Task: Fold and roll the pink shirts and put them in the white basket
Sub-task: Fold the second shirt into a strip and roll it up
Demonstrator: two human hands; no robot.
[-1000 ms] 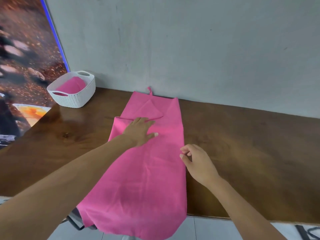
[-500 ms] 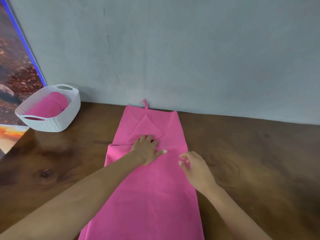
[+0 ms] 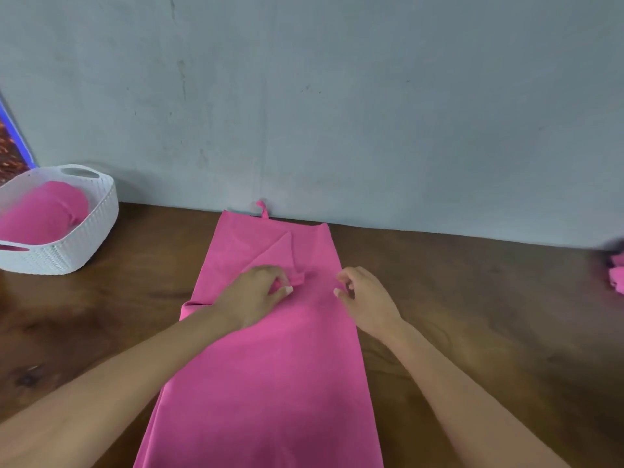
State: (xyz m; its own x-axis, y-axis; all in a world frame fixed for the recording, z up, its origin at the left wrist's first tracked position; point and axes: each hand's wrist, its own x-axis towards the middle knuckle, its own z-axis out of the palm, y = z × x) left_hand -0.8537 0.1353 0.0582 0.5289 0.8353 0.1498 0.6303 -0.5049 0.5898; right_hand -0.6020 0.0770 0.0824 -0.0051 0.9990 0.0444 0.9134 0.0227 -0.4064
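shirt (image 3: 270, 359): pink, lying flat as a long strip down the middle of the table (image 3: 472, 315), running from the back edge to the front edge and out of frame at the bottom; a small loop at its far end is touching the wall (image 3: 337, 96); a folded triangular flap is showing near the far end, and a folded bit is sticking out on the left side.
left hand (image 3: 251, 293): resting on the shirt just below the flap, fingers curling and pinching a small tuck of fabric at the flap's tip.
right hand (image 3: 366, 298): sitting at the shirt's right edge, fingers curling loosely, thumb and forefinger close together; cannot tell whether it is gripping cloth or just touching it.
basket (image 3: 84, 238): white, woven look, standing at the table's back left corner, well apart from the shirt, partly cut off by the frame.
roll (image 3: 40, 214): pink rolled shirt lying inside the basket, filling most of it.
pink cloth (image 3: 617, 275): bunched at the table's right edge, mostly out of frame, blurred.
table: dark brown wood, its back edge meeting the wall.
wall: grey-blue, plain.
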